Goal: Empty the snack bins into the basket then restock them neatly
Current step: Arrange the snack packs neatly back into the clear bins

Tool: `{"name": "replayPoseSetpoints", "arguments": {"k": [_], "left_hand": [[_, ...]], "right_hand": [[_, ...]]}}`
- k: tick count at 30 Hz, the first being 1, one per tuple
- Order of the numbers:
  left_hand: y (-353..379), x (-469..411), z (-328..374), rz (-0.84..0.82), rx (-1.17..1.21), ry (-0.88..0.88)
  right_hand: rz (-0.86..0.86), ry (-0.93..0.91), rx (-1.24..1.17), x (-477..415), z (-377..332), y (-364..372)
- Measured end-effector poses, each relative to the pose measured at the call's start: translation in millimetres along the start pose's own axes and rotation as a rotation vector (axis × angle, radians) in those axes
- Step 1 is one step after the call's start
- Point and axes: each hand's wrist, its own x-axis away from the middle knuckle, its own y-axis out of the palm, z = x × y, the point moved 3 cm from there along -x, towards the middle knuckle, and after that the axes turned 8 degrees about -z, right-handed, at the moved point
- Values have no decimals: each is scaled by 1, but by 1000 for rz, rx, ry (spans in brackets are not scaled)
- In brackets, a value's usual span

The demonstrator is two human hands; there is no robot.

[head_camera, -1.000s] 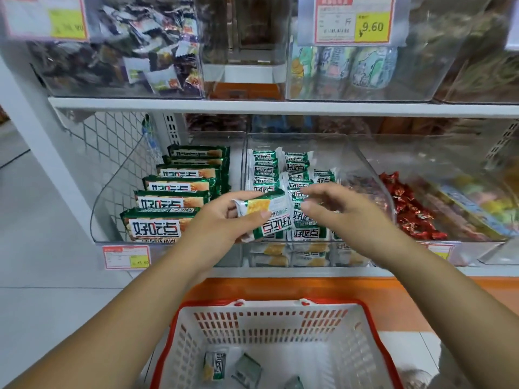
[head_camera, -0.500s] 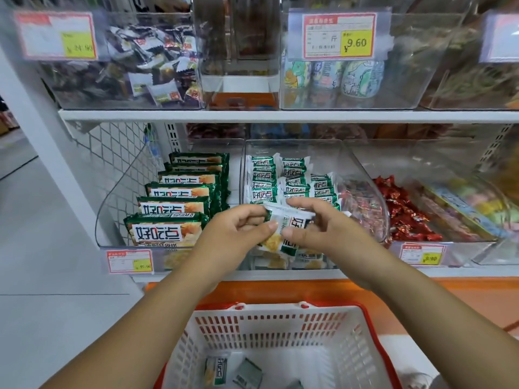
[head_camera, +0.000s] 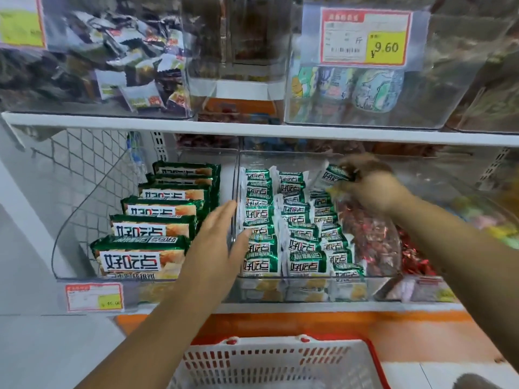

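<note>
A clear snack bin (head_camera: 373,287) on the lower shelf holds three rows of small green-and-white snack packets (head_camera: 303,242). My right hand (head_camera: 373,189), blurred, grips one such packet (head_camera: 332,176) at the back of the right-hand row. My left hand (head_camera: 222,237) is flat with straight fingers at the bin's left wall, holding nothing. The white basket with a red rim (head_camera: 280,360) stands below the shelf, its inside mostly out of view.
Left of the bin stand larger green snack packs (head_camera: 151,228) in a row beside a wire mesh divider (head_camera: 84,178). Red-wrapped sweets (head_camera: 373,242) fill the bin to the right. Clear bins and a 9.60 price tag (head_camera: 365,37) sit on the upper shelf.
My right hand took the packet from both hands and carried it up to the back of the right row. My left hand let go and spread flat by the bin's left wall.
</note>
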Motion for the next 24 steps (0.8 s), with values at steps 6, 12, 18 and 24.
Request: {"name": "replayPoseSetpoints", "arguments": {"k": [6, 12, 18, 24], "left_hand": [[4, -6, -9, 46, 29, -23], [5, -7, -10, 61, 33, -5], [4, -8, -13, 65, 40, 12], [6, -8, -17, 41, 111, 30]], "right_hand": [[-73, -61, 156, -64, 14, 2], [-114, -35, 406, -106, 31, 21], [-168, -28, 440, -117, 39, 31], [-111, -90, 525, -94, 26, 20]]}}
